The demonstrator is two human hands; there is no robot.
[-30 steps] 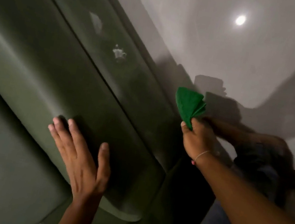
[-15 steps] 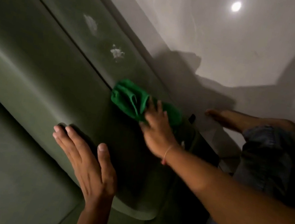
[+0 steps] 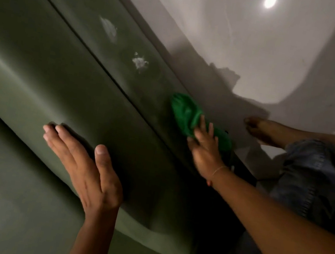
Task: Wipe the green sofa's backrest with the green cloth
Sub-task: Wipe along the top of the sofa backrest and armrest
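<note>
A: Green cloth (image 3: 188, 115) now flat on the top band of the sofa's backrest (image 3: 132, 39), toward its right end, close to the back edge along the wall (image 3: 254, 41). A second ago it was pinched up off the fabric; half a second ago it sat lower, over the seam. So it has travelled up and rightward across the band.

B: Right hand (image 3: 205, 146)?

A: Fingers spread, palm pressing the cloth down, no pinch. Cloth bunches out ahead of the fingertips.

B: And the left hand (image 3: 84, 170)?

A: Open and flat on the rounded cushion edge (image 3: 25, 85) below the seam, bracing. Barely moved across all three moments.

B: Meaning for the job?

A: Wiping has started, I judge, but only just. Three pale smudges (image 3: 139, 62) lie farther left along the same band, well apart from the cloth, looking the same as before. The stroke has not reached them.

B: Next?

A: Likely a sweep leftward along the band. The nearest white mark looks crusted; it may need firmer rubbing.
</note>
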